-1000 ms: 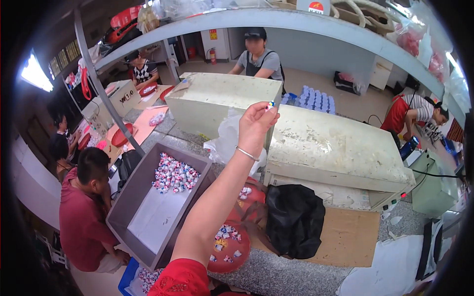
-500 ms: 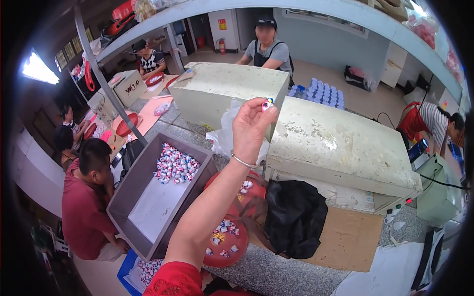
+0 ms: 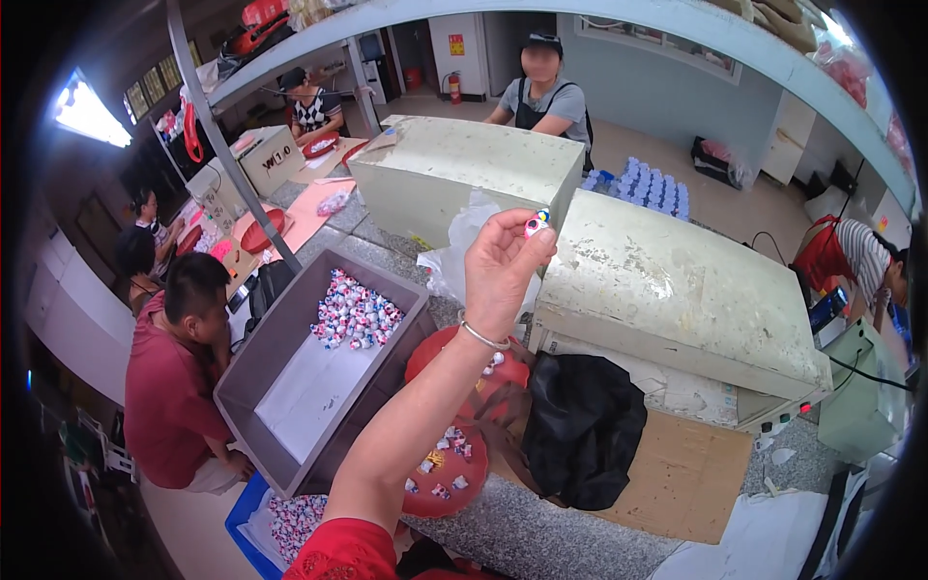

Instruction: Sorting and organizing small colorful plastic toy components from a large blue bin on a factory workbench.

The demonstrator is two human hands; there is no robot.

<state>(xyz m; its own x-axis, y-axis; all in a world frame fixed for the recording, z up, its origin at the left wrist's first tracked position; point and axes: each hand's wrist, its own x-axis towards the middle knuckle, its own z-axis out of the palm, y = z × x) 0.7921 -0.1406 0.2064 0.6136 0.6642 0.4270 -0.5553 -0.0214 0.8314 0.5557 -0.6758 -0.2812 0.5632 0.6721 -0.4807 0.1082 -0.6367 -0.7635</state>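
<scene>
My left hand [image 3: 501, 263], with a bracelet at the wrist, is raised over the bench. Between thumb and fingers it pinches a small figurine [image 3: 536, 226] in white, pink and blue. Below the forearm lie two round red trays [image 3: 433, 501] with several similar pieces on them, partly covered by my arm. To the left, a tilted grey bin [image 3: 228, 398] holds a heap of like figurines [image 3: 356, 311] at its far end. My right hand is out of sight.
Two cream metal boxes [image 3: 677, 300] stand behind my hand. A black cloth [image 3: 585, 430] lies on cardboard [image 3: 691, 474]. A blue crate [image 3: 238, 527] with more pieces sits lower left. A metal shelf beam [image 3: 406, 29] crosses overhead. Several people work around, one [image 3: 174, 387] close at left.
The whole view has shifted slightly right and down. My left hand still holds the figurine up, turned a little differently.
</scene>
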